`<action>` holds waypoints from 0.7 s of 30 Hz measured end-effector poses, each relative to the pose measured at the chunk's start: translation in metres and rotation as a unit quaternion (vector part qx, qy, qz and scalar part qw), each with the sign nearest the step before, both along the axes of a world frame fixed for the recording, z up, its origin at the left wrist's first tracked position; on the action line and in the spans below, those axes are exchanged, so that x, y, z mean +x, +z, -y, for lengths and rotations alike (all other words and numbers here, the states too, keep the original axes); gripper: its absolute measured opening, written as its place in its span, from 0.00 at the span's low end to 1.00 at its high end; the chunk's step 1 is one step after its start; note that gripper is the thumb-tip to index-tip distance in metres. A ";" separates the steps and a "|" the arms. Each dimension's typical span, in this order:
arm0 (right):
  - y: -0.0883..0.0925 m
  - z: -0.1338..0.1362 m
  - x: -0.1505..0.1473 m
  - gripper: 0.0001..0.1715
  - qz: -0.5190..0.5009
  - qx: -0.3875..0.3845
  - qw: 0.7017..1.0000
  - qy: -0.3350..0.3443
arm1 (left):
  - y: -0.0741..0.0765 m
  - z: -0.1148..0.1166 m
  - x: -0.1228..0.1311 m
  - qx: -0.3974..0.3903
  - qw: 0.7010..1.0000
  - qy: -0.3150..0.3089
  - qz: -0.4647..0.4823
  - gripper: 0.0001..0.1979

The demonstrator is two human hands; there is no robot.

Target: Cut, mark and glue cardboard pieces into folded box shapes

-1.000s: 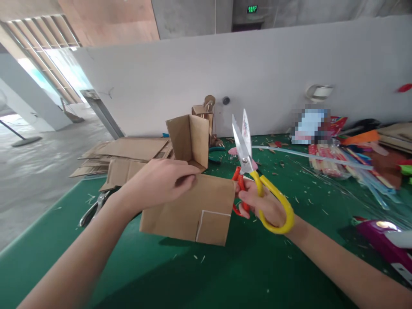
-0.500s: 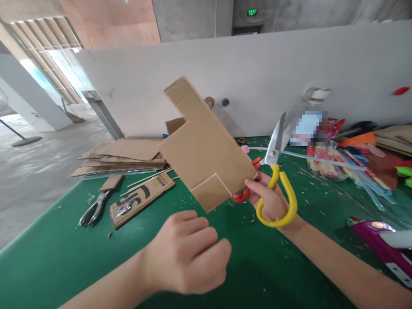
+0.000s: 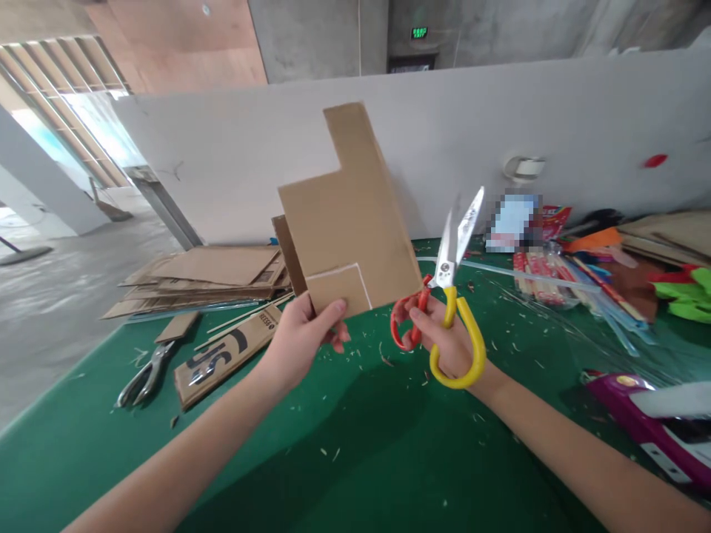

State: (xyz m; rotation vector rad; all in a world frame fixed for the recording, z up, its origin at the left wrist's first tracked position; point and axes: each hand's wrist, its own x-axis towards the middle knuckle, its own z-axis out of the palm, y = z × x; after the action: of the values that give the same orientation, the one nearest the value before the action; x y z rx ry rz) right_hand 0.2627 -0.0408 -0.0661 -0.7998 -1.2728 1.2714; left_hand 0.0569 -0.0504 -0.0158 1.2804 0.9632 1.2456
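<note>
Cardboard sheet [image 3: 349, 222], one: left hand [image 3: 304, 334], lately empty, is now pinching its white-lined near-left corner, apparently steadying it; right hand [image 3: 449, 346] is gripping red-and-yellow scissors [image 3: 446, 272], blades parted.

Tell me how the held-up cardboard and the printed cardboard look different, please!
The held-up cardboard is raised in the left hand; the printed cardboard lies on the green table. The held-up cardboard has white lines; the printed cardboard has dark print. Both are brown.
</note>
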 end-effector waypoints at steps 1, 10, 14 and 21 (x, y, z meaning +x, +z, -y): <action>-0.002 -0.003 0.005 0.17 0.036 0.017 0.999 -0.003 | 0.005 -0.005 -0.002 0.019 1.000 0.021 0.012 0.13; 0.005 -0.015 0.047 0.25 0.337 0.121 0.925 0.127 | 0.009 -0.023 -0.021 0.067 0.973 0.154 0.158 0.17; 0.006 -0.018 0.054 0.24 0.382 0.112 0.907 0.137 | 0.004 -0.021 -0.018 0.044 0.973 0.146 0.176 0.16; 0.001 -0.018 0.044 0.20 0.390 0.089 0.905 0.142 | -0.012 -0.009 0.003 0.004 0.981 0.091 0.168 0.14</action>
State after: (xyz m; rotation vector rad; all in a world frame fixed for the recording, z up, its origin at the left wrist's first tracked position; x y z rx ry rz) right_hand 0.3067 -0.0233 -0.0655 -1.0658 -2.1829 1.0526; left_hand 0.0604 -0.0410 -0.0281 0.9614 0.8416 1.5521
